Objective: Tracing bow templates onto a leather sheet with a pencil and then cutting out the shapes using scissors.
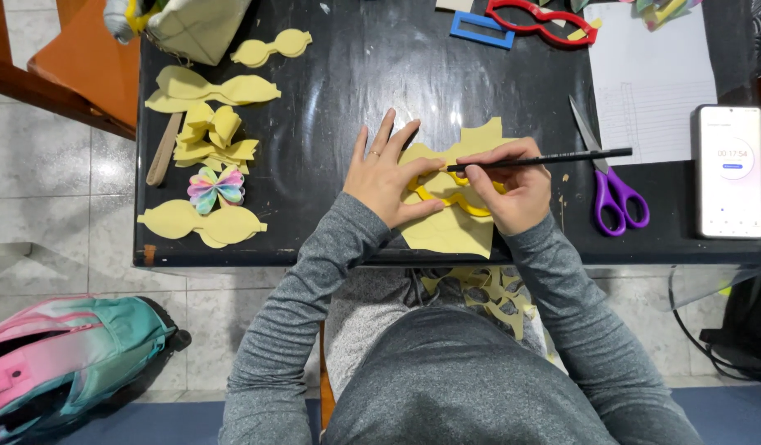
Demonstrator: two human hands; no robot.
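sleeves: long, heathered grey knit, snug at the wrists
left hand: thin ring on one finger
lap: grey too

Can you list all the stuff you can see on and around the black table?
yellow sheet: 1, yellow, table front, under both hands
yellow template: 1, yellow, on the sheet
pencil: 1, black, in right hand
scissors: 1, purple handles, right of hands
phone: 1, white, table right
paper: 1, white, top right
cut shapes: several, yellow, table left
bow: 1, rainbow, table left
backpack: 1, pink and teal, floor
left hand: pressing the template
right hand: holding the pencil
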